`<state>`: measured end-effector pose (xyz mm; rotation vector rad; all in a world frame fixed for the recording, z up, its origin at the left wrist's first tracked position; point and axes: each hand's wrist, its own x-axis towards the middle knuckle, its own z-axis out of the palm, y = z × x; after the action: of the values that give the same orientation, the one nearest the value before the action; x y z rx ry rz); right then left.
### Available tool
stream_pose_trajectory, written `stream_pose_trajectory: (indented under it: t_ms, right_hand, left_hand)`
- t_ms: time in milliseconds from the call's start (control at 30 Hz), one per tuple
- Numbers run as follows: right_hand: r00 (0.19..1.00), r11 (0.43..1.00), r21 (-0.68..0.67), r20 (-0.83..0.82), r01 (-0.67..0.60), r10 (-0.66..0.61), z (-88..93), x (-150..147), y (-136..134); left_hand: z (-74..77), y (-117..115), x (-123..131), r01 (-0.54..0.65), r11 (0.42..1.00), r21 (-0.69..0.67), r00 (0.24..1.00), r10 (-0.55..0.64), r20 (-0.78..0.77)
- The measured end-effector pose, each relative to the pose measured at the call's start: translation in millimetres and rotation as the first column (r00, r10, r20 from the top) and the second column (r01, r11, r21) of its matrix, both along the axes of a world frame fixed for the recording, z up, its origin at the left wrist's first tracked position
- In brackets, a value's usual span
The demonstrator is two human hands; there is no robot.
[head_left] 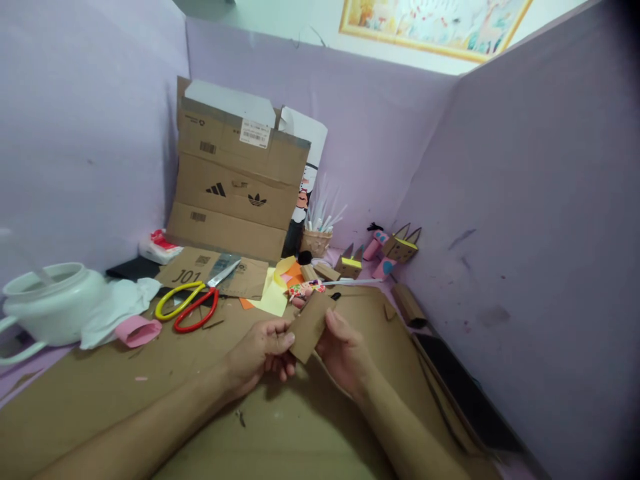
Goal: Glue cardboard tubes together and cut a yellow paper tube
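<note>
Two hands, left [255, 353] and right [347, 357], grip a tilted cardboard piece [311, 328] from opposite sides, forearms [170, 427] slanting inward.

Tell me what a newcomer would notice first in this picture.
Probably the large brown cardboard sheet with dark logos, standing toward the back, left of centre. Next come the bright scissors, one handle yellow and one red, their blades over a flat "J01" cardboard. Then the small cardboard piece near the centre, between the left hand and right hand.
</note>
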<state>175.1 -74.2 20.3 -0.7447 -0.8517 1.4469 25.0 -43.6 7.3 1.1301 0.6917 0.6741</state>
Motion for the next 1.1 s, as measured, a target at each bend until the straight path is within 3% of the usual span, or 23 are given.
stream_pose_trajectory:
  t_ms: [67,133,233,333,400,500,667,800,933,1100]
  right_hand:
    - [0.999,0.998,0.034,0.003,-0.054,0.054,0.5,1,-2]
    - [0.999,0.997,0.075,0.023,-0.026,0.024,-1.6,2,-2]
    - [0.997,0.992,0.121,0.063,0.043,-0.051,-7.9,2,2]
    - [0.989,0.983,0.182,0.139,0.027,-0.052,-14.1,0,3]
    - [0.973,0.973,0.231,0.22,0.017,-0.069,-15.7,-2,2]
    - [0.923,0.947,0.317,0.345,0.056,-0.17,-13.2,-4,-3]
    - [0.871,0.918,0.381,0.409,0.109,-0.273,-4.6,-8,-9]
    - [0.887,0.94,0.308,0.379,0.147,-0.263,-7.5,-9,-8]
    - [0.916,0.963,0.178,0.314,0.2,-0.249,-17.3,-6,-3]
    - [0.954,0.979,0.135,0.242,0.149,-0.179,-18.6,-3,1]
  left_hand:
    - [1.5,0,-1,0.047,0.999,-0.02,0.999,-0.046,0.023]
    - [1.6,-1,-1,0.052,0.999,-0.007,0.998,-0.051,0.038]
    - [-1.3,-3,0,-0.001,0.979,0.204,1.0,-0.001,0.009]
    - [-7.7,-6,0,-0.044,0.882,0.469,0.982,0.125,-0.145]
    - [-12.3,-7,0,-0.064,0.819,0.57,0.942,0.239,-0.237]
    - [-15.4,-7,-1,-0.092,0.754,0.65,0.913,0.324,-0.248]
    - [-10.7,-8,0,-0.079,0.704,0.706,0.932,0.303,-0.198]
    - [-10.7,-9,0,-0.063,0.713,0.698,0.933,0.29,-0.212]
    - [-11.0,-11,0,-0.052,0.763,0.644,0.925,0.28,-0.257]
    - [-5.4,-11,2,-0.018,0.84,0.543,0.925,0.22,-0.31]
